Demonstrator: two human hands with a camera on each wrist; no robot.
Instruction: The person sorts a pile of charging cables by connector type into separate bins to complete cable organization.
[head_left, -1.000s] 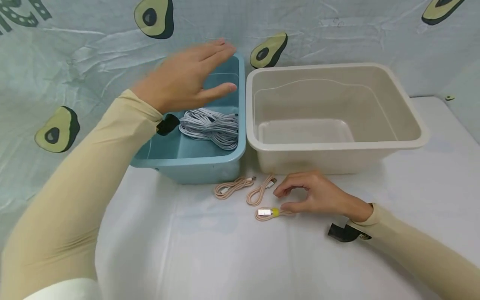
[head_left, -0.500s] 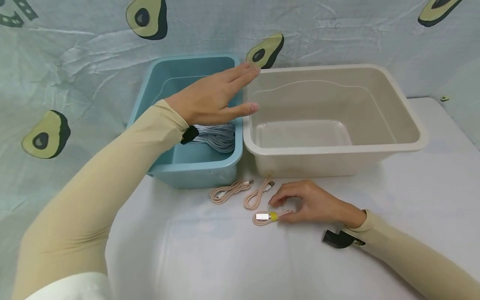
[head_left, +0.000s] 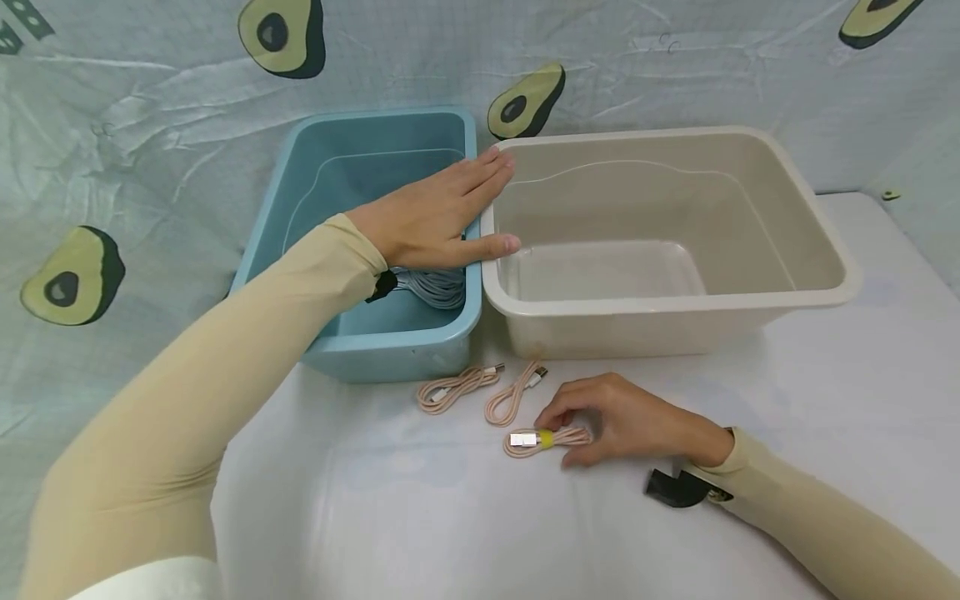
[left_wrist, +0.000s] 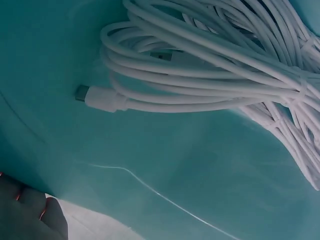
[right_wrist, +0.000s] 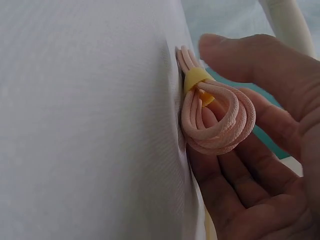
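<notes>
because its loops are bound by a yellow band (head_left: 547, 438), the pink usb cable (head_left: 570, 437) is kept compact on the bench (head_left: 450, 517), before the beige bin (head_left: 637, 305); it is bracketed by the right hand (head_left: 626, 418), fingers curved but seemingly unclosed, the thumb held clear. with fingers extended, the left hand (head_left: 435, 218) is held across the rims where beige bin and blue bin (head_left: 386, 342) meet, perhaps to steady both.
</notes>
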